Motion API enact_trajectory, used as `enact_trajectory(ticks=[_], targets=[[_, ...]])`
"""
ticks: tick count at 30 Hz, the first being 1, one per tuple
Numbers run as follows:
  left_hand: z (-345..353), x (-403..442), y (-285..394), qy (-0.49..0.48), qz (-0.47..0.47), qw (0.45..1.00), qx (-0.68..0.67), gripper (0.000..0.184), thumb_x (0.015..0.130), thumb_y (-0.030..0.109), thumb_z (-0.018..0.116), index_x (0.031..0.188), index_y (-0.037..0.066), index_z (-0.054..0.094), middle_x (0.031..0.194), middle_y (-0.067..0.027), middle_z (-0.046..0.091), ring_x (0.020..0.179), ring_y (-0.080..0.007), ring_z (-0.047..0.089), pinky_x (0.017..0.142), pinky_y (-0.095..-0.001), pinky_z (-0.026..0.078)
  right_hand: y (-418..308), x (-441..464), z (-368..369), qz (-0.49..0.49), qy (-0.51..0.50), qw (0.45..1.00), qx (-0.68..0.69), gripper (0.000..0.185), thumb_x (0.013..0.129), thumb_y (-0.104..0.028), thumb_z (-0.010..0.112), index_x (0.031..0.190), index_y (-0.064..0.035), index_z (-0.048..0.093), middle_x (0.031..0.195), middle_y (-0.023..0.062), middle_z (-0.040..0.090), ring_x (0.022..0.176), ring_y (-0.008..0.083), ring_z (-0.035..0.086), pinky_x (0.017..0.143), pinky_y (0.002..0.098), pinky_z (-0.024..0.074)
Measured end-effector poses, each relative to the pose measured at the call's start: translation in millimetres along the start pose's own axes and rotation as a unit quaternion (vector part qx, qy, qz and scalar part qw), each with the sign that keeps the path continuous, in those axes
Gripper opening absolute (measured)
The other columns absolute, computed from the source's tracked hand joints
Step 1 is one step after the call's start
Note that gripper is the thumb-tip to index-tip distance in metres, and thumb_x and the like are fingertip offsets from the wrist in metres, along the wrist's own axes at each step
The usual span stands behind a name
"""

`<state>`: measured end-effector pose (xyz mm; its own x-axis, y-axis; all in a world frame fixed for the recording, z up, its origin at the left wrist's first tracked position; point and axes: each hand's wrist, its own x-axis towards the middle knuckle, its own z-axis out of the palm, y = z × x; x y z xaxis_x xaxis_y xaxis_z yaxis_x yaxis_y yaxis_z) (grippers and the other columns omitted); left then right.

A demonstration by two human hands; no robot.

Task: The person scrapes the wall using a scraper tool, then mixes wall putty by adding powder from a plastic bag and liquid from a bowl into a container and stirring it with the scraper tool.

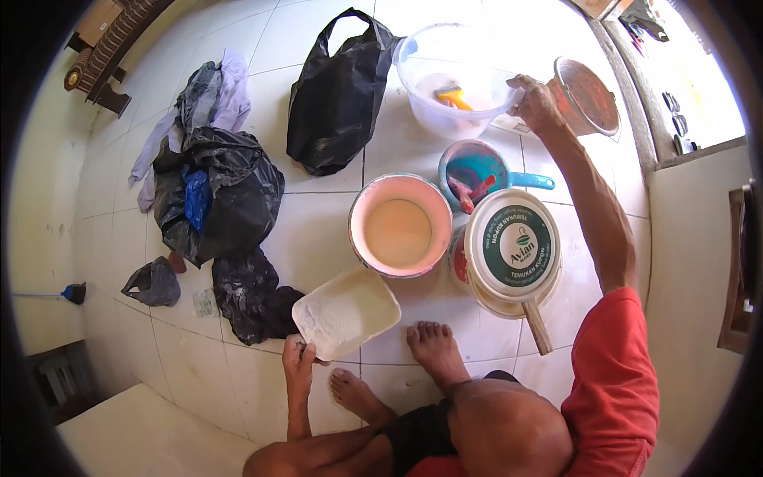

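Observation:
My left hand [300, 354] grips the near-left corner of a cream rectangular tub [358, 318], its inside smeared with pale residue. My right hand [537, 105] reaches far forward, fingers closed on the right rim of a translucent plastic basin [425, 115]. In that basin lie some whitish material and a yellow-handled tool [455, 97], perhaps a brush or scraper. Between my hands stands a pink-walled bucket [362, 246] with cream liquid inside. A blue dipper [531, 181] holding red-handled tools sits beside it. Close by is a lidded Avian paint pail [520, 253].
A wooden stick [536, 326] juts from beneath the paint pail. An orange-stained bucket [586, 95] lies beyond my right hand. A black bag [338, 107] stands ahead; crumpled black plastic [238, 179] and cloth [232, 87] lie left. My bare feet [439, 354] are near the tub.

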<state>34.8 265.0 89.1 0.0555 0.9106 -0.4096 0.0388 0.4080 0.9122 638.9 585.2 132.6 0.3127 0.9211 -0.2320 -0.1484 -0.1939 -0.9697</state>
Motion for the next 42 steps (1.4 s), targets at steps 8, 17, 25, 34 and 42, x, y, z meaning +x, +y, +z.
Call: enact_trajectory(ticks=[8,17,25,34,42], targets=[[-5.2,4.3,-5.7,0.002,0.011,1.0,0.01,0.02,0.095,0.016,0.055,0.105,0.001,0.048,0.087,-0.007,0.057,0.071,-0.0137,0.06,0.058,-0.03,0.057,-74.8,-26.2,-13.5,-0.079,-0.008,0.996,0.048,0.016,0.092,-0.017,0.056,0.101,-0.0046,0.062,0.094,0.0062,0.061,0.086,0.0192,0.059,0.072,0.0375,0.0489],[-15.4,0.4,-18.8,-0.001,0.03,0.999,0.017,0.02,0.094,0.017,0.058,0.102,0.001,0.049,0.081,-0.0053,0.056,0.066,-0.0121,0.058,0.056,-0.028,0.054,-183.4,-104.7,-44.0,-0.125,-0.161,0.977,0.061,0.024,0.093,-0.018,0.062,0.112,-0.0037,0.062,0.112,0.0086,0.063,0.108,0.0201,0.058,0.097,0.0372,0.0478],[-29.8,-19.5,-11.1,-0.012,0.027,0.999,-0.018,0.019,0.095,0.014,0.059,0.102,0.0,0.048,0.08,-0.0076,0.059,0.064,-0.0111,0.059,0.054,-0.0255,0.051,-198.0,-209.1,37.6,-0.11,0.042,0.993,0.029,0.04,0.094,-0.027,0.063,0.127,-0.0051,0.059,0.132,0.0159,0.057,0.123,0.0289,0.054,0.101,0.0444,0.0468],[-54.5,-74.5,-15.3,0.042,0.078,0.996,-0.025,0.014,0.094,0.012,0.057,0.098,0.002,0.05,0.077,-0.008,0.061,0.06,-0.0109,0.06,0.05,-0.0247,0.051,-165.0,-274.5,141.6,-0.138,-0.218,0.962,-0.09,0.039,0.087,-0.034,0.066,0.116,-0.0073,0.065,0.132,0.012,0.052,0.116,0.0237,0.053,0.096,0.0397,0.0488],[-84.0,-142.7,-67.8,0.183,0.115,0.971,-0.1,0.014,0.093,0.012,0.06,0.096,0.001,0.051,0.073,-0.0057,0.058,0.054,-0.0096,0.055,0.048,-0.0239,0.045,-128.9,-332.0,266.9,-0.191,-0.362,0.891,-0.196,0.077,0.077,-0.054,0.069,0.127,0.0017,0.052,0.106,0.008,0.056,0.102,0.0176,0.053,0.088,0.0336,0.0484]])
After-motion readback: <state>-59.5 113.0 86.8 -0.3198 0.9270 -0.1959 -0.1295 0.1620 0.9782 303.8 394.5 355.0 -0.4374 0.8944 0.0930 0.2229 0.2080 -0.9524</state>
